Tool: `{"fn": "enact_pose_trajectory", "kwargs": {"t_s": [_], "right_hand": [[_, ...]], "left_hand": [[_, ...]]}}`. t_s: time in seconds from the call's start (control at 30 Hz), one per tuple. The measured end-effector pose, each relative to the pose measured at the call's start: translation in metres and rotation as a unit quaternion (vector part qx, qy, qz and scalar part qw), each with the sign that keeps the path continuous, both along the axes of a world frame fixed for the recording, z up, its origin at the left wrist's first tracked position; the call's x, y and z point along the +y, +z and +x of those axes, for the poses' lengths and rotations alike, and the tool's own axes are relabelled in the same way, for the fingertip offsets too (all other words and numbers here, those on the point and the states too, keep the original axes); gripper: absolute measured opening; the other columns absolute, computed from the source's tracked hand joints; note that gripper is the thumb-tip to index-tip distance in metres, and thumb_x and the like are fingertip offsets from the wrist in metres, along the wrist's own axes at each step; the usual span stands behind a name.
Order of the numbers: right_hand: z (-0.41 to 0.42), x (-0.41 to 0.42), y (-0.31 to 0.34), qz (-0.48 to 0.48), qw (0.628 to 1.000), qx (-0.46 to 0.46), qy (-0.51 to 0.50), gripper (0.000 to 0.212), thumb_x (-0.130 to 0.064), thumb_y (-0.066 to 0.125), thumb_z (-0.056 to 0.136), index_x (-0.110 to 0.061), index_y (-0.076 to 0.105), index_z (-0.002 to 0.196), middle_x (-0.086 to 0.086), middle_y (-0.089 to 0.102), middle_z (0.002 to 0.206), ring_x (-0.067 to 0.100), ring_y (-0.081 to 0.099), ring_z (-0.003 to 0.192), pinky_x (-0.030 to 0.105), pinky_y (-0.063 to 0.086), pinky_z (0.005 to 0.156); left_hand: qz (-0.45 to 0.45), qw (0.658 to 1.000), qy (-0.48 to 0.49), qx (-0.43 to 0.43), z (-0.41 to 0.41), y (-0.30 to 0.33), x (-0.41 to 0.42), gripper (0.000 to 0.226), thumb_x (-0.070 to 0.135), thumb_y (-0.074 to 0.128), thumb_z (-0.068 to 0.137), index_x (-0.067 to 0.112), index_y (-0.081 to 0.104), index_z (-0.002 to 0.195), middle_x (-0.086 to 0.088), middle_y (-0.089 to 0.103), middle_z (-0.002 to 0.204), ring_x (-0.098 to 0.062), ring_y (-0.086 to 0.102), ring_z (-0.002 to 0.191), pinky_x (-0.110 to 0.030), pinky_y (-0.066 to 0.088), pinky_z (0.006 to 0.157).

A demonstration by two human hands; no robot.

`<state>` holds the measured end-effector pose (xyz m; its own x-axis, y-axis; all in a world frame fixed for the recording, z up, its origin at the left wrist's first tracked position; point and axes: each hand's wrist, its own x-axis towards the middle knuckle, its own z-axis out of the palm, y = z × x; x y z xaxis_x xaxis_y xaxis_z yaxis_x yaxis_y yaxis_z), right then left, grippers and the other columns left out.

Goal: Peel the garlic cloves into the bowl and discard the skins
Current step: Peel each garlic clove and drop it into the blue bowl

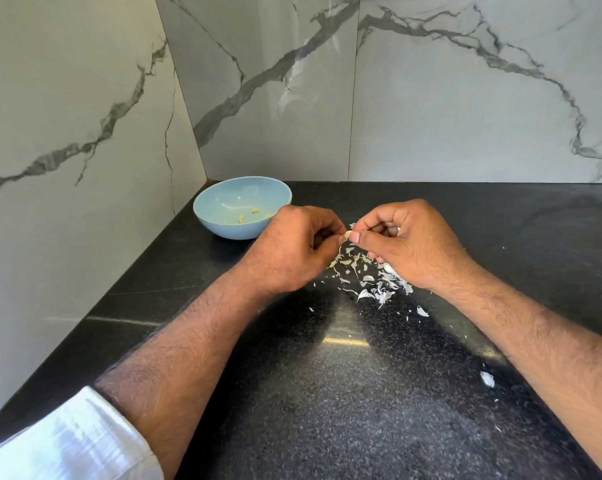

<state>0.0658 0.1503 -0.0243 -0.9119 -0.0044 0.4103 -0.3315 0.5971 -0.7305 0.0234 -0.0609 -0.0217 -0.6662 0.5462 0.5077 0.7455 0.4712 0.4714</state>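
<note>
A small garlic clove point(348, 234) is pinched between my left hand point(296, 247) and my right hand point(410, 242), just above the black counter. Both hands have curled fingers, with fingertips meeting at the clove. Under and between the hands lies a heap of white garlic skins point(368, 275). More white garlic shows under my right palm point(391, 269); I cannot tell if it is held. A light blue bowl point(223, 199) stands behind my left hand in the corner, with a few peeled yellowish cloves point(254, 211) inside.
The black speckled counter point(327, 393) runs toward me, with stray skin flakes at the right point(487, 378). Marble-patterned walls close the left side and the back. A white sleeve point(67, 441) covers my left upper forearm.
</note>
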Motion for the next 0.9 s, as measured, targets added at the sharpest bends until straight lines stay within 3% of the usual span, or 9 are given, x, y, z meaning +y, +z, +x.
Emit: {"fn": "enact_pose_trajectory", "kwargs": {"t_s": [0.17,0.3,0.4,0.5,0.6,0.8,0.9], "right_hand": [[-0.001,0.002,0.001,0.021,1.000,-0.009,-0.002,0.007,-0.029,0.085,0.088,-0.027,0.080,0.083,-0.008,0.072,0.067,0.013,0.063,0.055,0.033,0.055,0.055],[0.001,0.004,0.002,0.034,0.999,-0.011,-0.002,0.006,-0.030,0.083,0.090,-0.029,0.080,0.085,-0.010,0.072,0.068,0.012,0.061,0.055,0.034,0.053,0.053],[0.002,0.005,0.003,0.018,0.999,-0.031,0.021,0.004,-0.026,0.079,0.093,-0.028,0.079,0.090,-0.010,0.072,0.070,0.006,0.061,0.058,0.027,0.053,0.057],[0.003,0.004,0.006,-0.034,0.996,-0.064,0.055,0.005,-0.019,0.076,0.096,-0.022,0.079,0.092,-0.004,0.071,0.069,0.007,0.059,0.060,0.025,0.052,0.061],[0.005,0.005,0.009,-0.108,0.984,-0.097,0.104,0.005,-0.012,0.074,0.096,-0.010,0.078,0.098,0.001,0.070,0.074,0.013,0.059,0.066,0.026,0.053,0.063],[0.005,0.014,0.014,-0.334,0.903,-0.189,0.193,0.016,-0.008,0.069,0.087,-0.001,0.072,0.101,0.009,0.060,0.079,0.015,0.054,0.071,0.027,0.047,0.065],[0.003,0.018,0.014,-0.354,0.892,-0.204,0.194,0.010,-0.008,0.068,0.089,-0.006,0.073,0.098,0.009,0.058,0.083,0.015,0.054,0.073,0.028,0.046,0.066]], "left_hand": [[-0.044,0.996,0.003,0.071,0.003,0.003,0.004,0.009,0.013,0.067,0.092,0.014,0.076,0.094,0.009,0.067,0.081,-0.005,0.060,0.071,-0.027,0.054,0.065],[-0.020,0.999,0.010,0.032,0.004,0.001,0.007,0.006,0.011,0.069,0.093,0.013,0.075,0.093,0.014,0.062,0.076,-0.001,0.059,0.065,-0.012,0.043,0.060],[0.015,1.000,0.006,-0.014,0.004,0.001,0.007,0.004,0.012,0.070,0.095,0.013,0.073,0.093,0.010,0.067,0.074,-0.006,0.062,0.063,-0.017,0.048,0.058],[0.031,0.999,0.016,-0.039,0.003,0.003,0.004,0.005,0.013,0.071,0.096,0.015,0.074,0.092,0.006,0.070,0.072,-0.011,0.066,0.063,-0.026,0.056,0.059],[0.035,0.997,0.035,-0.065,0.000,0.002,0.001,0.007,0.013,0.072,0.095,0.018,0.074,0.090,0.007,0.072,0.071,-0.010,0.067,0.063,-0.026,0.057,0.060],[-0.018,0.990,0.056,-0.132,-0.005,0.001,-0.006,0.027,0.007,0.080,0.082,0.026,0.065,0.096,0.009,0.073,0.082,-0.008,0.063,0.065,-0.029,0.055,0.063],[0.023,0.988,0.058,-0.139,-0.007,-0.002,-0.006,0.032,0.024,0.084,0.089,0.017,0.055,0.078,0.013,0.058,0.062,-0.008,0.047,0.053,-0.027,0.043,0.055]]}}
